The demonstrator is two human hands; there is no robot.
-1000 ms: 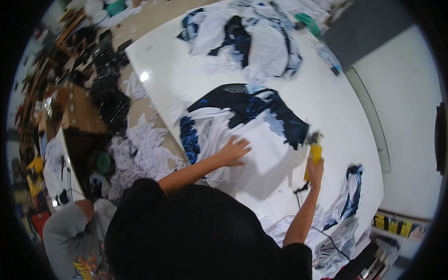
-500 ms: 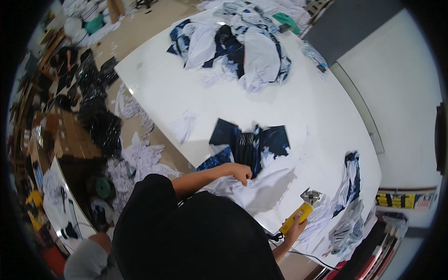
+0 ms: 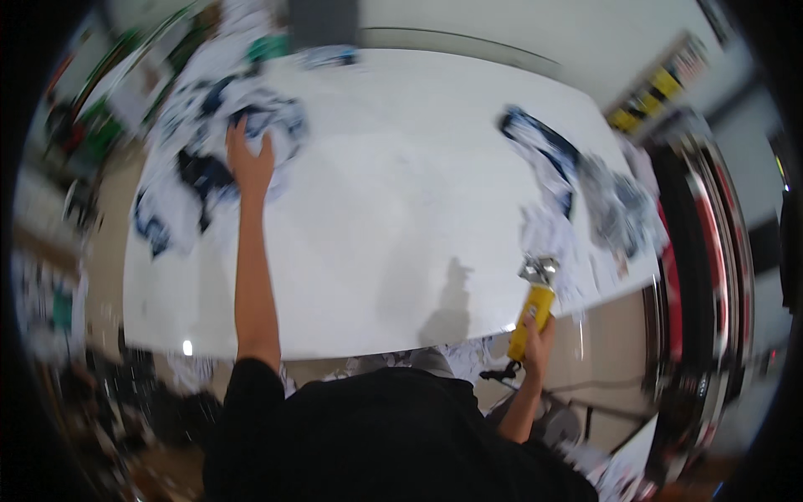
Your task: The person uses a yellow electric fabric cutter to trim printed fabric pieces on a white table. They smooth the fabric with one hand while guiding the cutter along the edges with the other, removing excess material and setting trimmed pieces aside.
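My left hand (image 3: 249,159), fingers apart, reaches over a rumpled pile of white and dark-blue printed fabric (image 3: 171,217) at the table's far left; whether it touches the cloth is unclear. In my right hand (image 3: 537,341) is a yellow electric fabric cutter (image 3: 533,305) with a silver head and dark cord, held near the front right of the white table (image 3: 393,209). Some white cloth (image 3: 544,230) lies just beyond the cutter.
A navy-and-white strip of fabric (image 3: 539,146) and crumpled plastic (image 3: 615,201) lie on the table's right. A green bundle (image 3: 268,48) sits beyond the back edge. Long rolls (image 3: 677,217) stand along the right side. Scraps (image 3: 468,360) litter the floor in front.
The view has turned right. My left hand has released the garment piece it gripped and stretched out to the pile; that piece is out of sight. My right hand still holds the cutter.
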